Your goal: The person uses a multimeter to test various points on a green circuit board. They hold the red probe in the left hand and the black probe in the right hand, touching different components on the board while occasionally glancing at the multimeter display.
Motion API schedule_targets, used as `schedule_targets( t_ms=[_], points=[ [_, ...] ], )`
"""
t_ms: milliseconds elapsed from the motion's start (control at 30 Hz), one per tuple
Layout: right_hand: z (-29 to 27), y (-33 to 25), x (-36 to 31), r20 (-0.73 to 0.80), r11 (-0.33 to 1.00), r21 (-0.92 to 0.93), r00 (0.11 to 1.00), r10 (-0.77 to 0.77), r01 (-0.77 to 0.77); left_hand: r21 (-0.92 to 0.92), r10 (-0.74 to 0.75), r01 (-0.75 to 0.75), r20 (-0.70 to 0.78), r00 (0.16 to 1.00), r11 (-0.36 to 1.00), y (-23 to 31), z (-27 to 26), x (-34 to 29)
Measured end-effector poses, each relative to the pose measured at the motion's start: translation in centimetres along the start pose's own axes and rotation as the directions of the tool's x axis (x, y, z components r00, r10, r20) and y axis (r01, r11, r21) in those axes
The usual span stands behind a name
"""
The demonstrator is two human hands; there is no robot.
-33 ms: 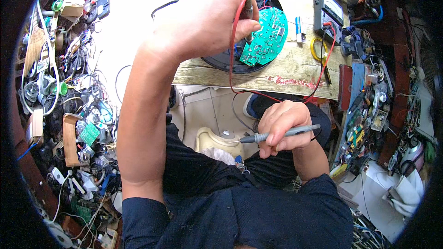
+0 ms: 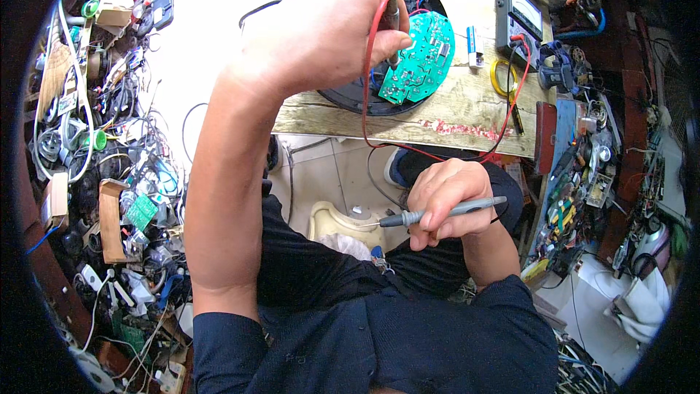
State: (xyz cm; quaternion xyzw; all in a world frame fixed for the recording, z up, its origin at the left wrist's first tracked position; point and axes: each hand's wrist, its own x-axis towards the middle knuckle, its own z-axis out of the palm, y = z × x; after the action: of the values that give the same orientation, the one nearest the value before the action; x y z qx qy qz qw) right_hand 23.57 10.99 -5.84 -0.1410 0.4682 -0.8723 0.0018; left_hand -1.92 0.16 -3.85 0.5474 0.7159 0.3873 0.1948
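My left hand (image 2: pixel 321 36) is closed round a dark test probe (image 2: pixel 394 18) with a red lead looping from its top. The probe points down at the left part of a green circuit board (image 2: pixel 430 58); my hand hides part of the board, and I cannot tell whether the tip touches it. The board rests in a round black housing (image 2: pixel 368 106) with red and blue wires. Below the table edge, my right hand (image 2: pixel 452 201) pinches a grey test probe (image 2: pixel 467 207), its thin metal tip pointing left. Both leads run toward an analog multimeter (image 2: pixel 523 18) on the right.
On the wooden table (image 2: pixel 328 118) lie a yellow wire coil (image 2: pixel 503 77) and a small blue-and-white box (image 2: pixel 475 47). Heaped electronic parts (image 2: pixel 138 211) crowd the left side; tools and scrap (image 2: pixel 576 190) fill the right. A cream plastic object (image 2: pixel 328 222) stands between my legs.
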Motion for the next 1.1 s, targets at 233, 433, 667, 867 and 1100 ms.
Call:
schedule_targets(
  t_ms=[233, 433, 667, 867, 1100],
  points=[
    [0.0, -0.2, 0.1, 0.011, 1.000, 0.008, 1.000, 0.013, -0.013, -0.151, -0.023, 0.028, 0.035, 0.999, 0.988, 0.7, -0.5, 0.0],
    [-0.4, 0.0, 0.1, 0.034, 1.000, -0.011, 0.999, -0.012, 0.012, -0.184, -0.052, 0.061, 0.057, 0.997, 0.981, 0.5, -0.4, 0.1],
    [-0.5, 0.0, -0.1, 0.028, 0.998, -0.057, 1.000, -0.012, 0.013, -0.181, -0.065, 0.075, 0.058, 0.996, 0.981, 0.7, -0.3, 0.2],
    [-0.2, 0.4, 0.0, -0.023, 0.993, -0.103, 0.998, -0.063, 0.060, -0.180, -0.036, 0.040, 0.025, 0.999, 0.983, 0.7, -0.3, 0.1],
    [0.0, 0.0, -0.1, -0.023, 0.987, -0.161, 1.000, 0.002, -0.005, -0.330, -0.033, 0.048, 0.051, 0.998, 0.943, -0.1, 0.2, 0.0]
  ],
)
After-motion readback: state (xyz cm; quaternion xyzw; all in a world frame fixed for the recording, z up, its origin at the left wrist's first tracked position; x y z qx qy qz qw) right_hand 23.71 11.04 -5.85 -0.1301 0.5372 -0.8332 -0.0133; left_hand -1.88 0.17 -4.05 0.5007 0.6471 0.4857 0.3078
